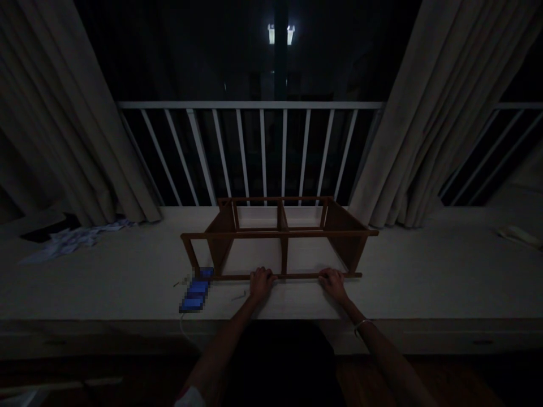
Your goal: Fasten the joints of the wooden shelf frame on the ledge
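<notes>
A brown wooden shelf frame [254,233] lies on its side on the pale ledge in front of me. Its lower front rail runs under both of my hands. My left hand [261,284] has its fingers curled over this rail, just left of the middle upright. Farther right, my right hand [334,284] is closed around the same rail, close to the right-hand panel. Just left of my left hand lies a small L-shaped metal tool [238,295], probably a hex key. A phone with a blurred blue screen [197,291] lies by the frame's left end.
The frame stands on a long pale ledge [424,282]. Behind it are a white railing [250,105] and a dark window. Beige curtains [399,130] hang at both sides. Scattered papers [80,237] lie at the left. A cable [183,328] runs from the phone over the front edge.
</notes>
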The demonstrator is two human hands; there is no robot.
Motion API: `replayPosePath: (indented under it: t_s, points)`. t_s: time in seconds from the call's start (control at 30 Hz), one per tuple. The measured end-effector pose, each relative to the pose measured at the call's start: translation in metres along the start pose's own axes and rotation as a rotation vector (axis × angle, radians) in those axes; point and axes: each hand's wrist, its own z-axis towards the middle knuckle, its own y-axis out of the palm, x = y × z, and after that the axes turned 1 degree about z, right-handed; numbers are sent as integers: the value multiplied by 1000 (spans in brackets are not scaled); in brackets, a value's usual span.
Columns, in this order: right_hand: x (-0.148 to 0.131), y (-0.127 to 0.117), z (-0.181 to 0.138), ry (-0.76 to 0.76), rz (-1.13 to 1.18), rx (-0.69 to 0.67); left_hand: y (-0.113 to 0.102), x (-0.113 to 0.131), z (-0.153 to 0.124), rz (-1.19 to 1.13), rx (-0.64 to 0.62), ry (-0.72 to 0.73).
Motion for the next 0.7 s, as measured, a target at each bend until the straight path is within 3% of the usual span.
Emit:
replayPosePath:
  t_s: [0.37, 0.7]
  points:
    - [51, -35, -25, 36, -63, -48, 35, 47, -6, -91, -30, 20]
    - [59, -30, -36, 70, -62, -26, 52, 51, -7, -129, -76, 13]
